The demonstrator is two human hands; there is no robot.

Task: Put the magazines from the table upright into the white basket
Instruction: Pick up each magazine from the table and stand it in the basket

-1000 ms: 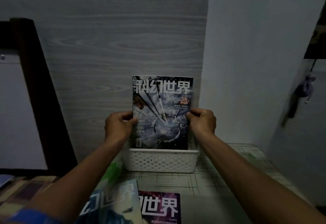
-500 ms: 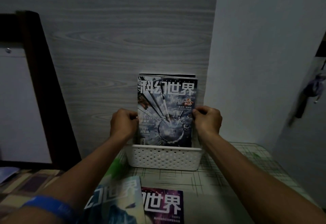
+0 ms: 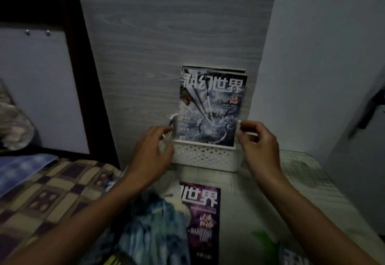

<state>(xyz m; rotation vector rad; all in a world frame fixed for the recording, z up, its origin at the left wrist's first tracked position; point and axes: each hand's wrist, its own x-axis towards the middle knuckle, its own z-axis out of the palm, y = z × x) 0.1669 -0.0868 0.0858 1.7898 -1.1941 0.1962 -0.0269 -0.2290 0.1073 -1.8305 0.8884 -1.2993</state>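
I saw the grey-blue magazine [image 3: 210, 108] standing upright in the white basket [image 3: 205, 156], between both hands; my left hand [image 3: 152, 150] and right hand [image 3: 260, 146] hung apart, fingers loosely curled, gripping nothing; a purple magazine [image 3: 203, 219] lay flat nearer me.

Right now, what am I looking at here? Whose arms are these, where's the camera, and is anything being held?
No robot here: a person wears a camera on the head, looking down at both arms. The left hand and right hand hover beside a white basket against the wall, holding nothing. A magazine stands upright in the basket, with another behind it. On the table nearer the person lie more: a purple magazine and a blue magazine overlapping it.
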